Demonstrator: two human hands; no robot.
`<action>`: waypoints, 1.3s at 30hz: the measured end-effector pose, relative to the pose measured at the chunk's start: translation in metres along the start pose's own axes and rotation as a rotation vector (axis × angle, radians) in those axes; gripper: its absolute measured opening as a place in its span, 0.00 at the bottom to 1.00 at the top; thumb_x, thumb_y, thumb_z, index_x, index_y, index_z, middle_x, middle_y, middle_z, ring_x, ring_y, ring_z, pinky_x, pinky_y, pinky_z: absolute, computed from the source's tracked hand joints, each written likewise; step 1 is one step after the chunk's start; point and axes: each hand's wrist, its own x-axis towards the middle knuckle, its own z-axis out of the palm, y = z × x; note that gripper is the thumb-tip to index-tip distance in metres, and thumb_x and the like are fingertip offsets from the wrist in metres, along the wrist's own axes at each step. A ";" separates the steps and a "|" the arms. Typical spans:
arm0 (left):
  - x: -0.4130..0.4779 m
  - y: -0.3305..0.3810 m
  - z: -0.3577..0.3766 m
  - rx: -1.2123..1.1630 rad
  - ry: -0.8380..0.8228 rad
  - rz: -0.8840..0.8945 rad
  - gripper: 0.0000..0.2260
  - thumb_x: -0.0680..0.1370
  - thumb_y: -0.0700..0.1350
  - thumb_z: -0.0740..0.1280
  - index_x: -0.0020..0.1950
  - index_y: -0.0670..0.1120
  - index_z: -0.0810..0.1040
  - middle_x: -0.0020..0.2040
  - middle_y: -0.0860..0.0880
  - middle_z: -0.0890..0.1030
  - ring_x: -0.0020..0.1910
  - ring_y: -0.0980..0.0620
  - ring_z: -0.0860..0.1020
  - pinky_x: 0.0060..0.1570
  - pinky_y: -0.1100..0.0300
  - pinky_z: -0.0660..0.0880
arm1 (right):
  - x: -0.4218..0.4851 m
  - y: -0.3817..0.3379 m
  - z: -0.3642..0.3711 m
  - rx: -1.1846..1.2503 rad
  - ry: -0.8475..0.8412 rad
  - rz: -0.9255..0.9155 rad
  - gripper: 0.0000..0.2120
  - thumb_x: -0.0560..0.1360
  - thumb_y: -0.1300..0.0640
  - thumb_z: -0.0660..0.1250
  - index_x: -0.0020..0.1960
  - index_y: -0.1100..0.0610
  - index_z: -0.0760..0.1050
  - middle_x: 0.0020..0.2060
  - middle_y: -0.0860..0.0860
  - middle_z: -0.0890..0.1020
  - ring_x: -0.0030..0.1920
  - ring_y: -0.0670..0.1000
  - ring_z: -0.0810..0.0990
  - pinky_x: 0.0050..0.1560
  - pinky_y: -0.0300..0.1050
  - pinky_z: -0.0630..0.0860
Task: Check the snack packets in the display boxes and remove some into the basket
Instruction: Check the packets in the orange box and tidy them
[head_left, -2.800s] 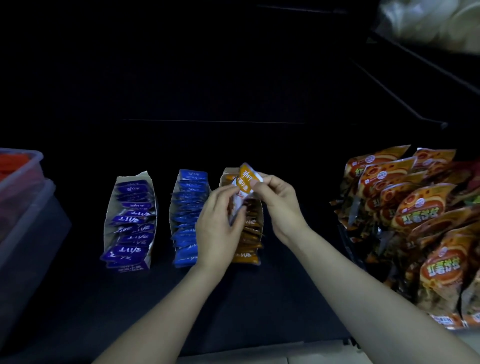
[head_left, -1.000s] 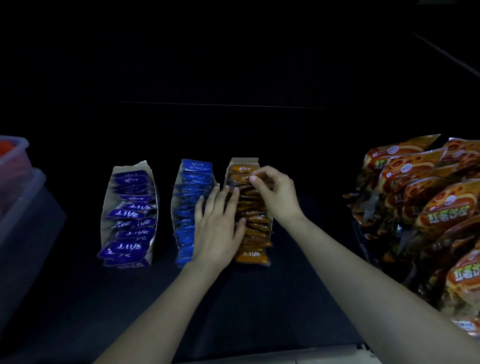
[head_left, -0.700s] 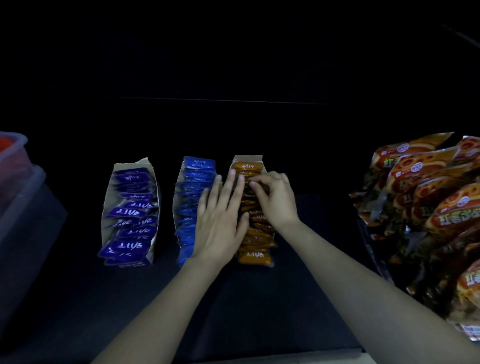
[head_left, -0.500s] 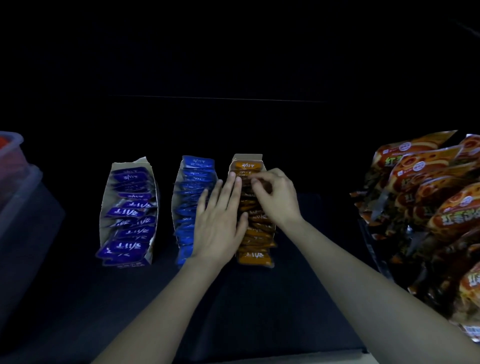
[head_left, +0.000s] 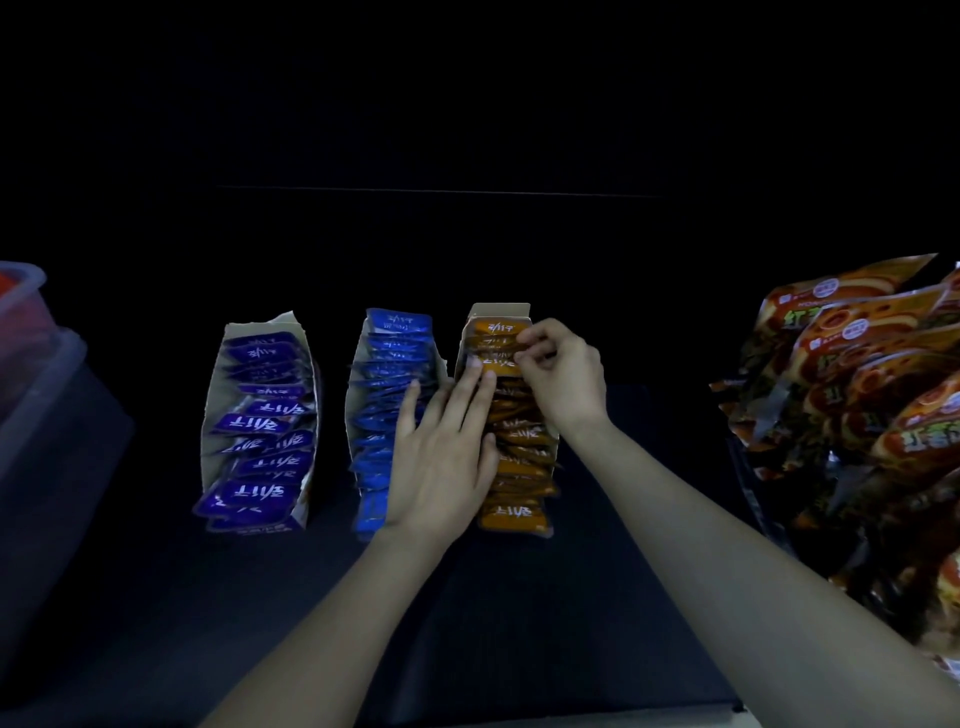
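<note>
Right hand (head_left: 563, 376): fingers curled, pinching the top edge of one orange packet (head_left: 496, 365) near the back of its row. Left hand (head_left: 441, 462): fingers straight and together, laid flat along the left side of that row, fingertips touching the pinched packet.

We count three display boxes on the dark tabletop (head_left: 519, 623):
- orange box (head_left: 500, 310), packets filed front to back;
- blue box (head_left: 355, 405), just beside it to the left;
- purple box (head_left: 213, 395), further left, apart.

Far right: large snack bags (head_left: 857, 364), heaped. Far left: clear plastic tub (head_left: 31, 312); its red contents we cannot identify.
</note>
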 end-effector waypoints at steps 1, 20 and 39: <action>0.000 0.000 0.000 0.000 -0.004 0.000 0.26 0.81 0.52 0.50 0.79 0.47 0.59 0.79 0.49 0.60 0.72 0.49 0.67 0.75 0.43 0.55 | 0.000 0.000 0.000 -0.013 -0.001 0.003 0.06 0.77 0.57 0.69 0.54 0.52 0.79 0.44 0.45 0.79 0.46 0.46 0.80 0.47 0.49 0.80; -0.001 0.000 0.001 0.012 -0.027 0.001 0.28 0.80 0.52 0.48 0.80 0.48 0.54 0.80 0.50 0.56 0.75 0.48 0.64 0.75 0.42 0.54 | -0.007 0.006 -0.002 0.028 0.033 -0.221 0.07 0.80 0.60 0.65 0.57 0.57 0.77 0.52 0.49 0.78 0.52 0.46 0.78 0.53 0.45 0.78; 0.002 0.025 -0.036 -0.401 0.323 -0.092 0.30 0.74 0.52 0.72 0.73 0.47 0.67 0.73 0.47 0.66 0.72 0.47 0.63 0.71 0.50 0.57 | -0.027 -0.046 -0.065 0.616 0.123 0.077 0.05 0.79 0.64 0.64 0.44 0.61 0.73 0.39 0.53 0.82 0.38 0.47 0.81 0.40 0.43 0.77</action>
